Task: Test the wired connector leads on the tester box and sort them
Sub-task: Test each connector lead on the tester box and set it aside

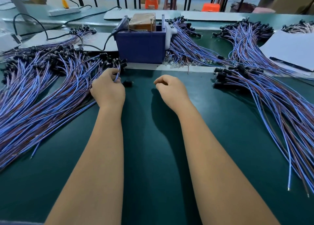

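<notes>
Leads (42,95) in four heaps, one tester box (141,45), two hands.

leads (42,95): blue and brown, black connectors | tester box (141,48): dark blue | table (149,140): dark green

Left hand (108,87) sat at the inner edge of the big lead pile (42,92) at 9 o'clock, fingers curled round a blue lead (117,74), a black connector (127,83) just beside it on the green mat (153,156). Right hand (170,90) hovered at center, fingers loosely curled, holding nothing. Blue tester box (141,44) stood at 12 o'clock. More lead piles lay at 1 o'clock (186,50) and 3 o'clock (271,102); white sheet (292,51) at 2 o'clock.
</notes>
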